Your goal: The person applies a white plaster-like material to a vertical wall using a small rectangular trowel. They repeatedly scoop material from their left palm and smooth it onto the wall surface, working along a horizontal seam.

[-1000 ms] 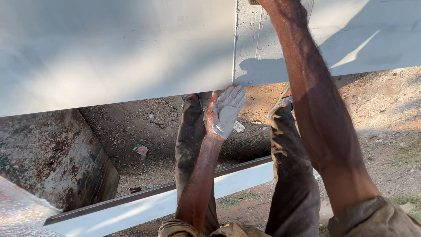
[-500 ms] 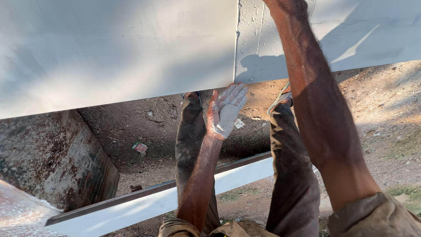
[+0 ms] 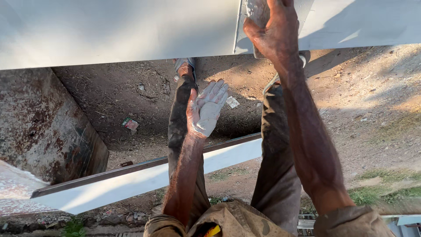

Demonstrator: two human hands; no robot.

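A broad white panel (image 3: 118,30) spans the top of the view, its long axis running left to right, with a vertical seam near its right part. Below lies bare dirt ground (image 3: 351,114), a rusty metal wall (image 3: 44,127) at left and a white bar (image 3: 144,180) slanting across. The right hand (image 3: 274,30) closes around a small grey tool (image 3: 258,13) pressed to the panel at the seam. The left hand (image 3: 207,109), paint-whitened, hangs flat and empty, below the panel and apart from it.
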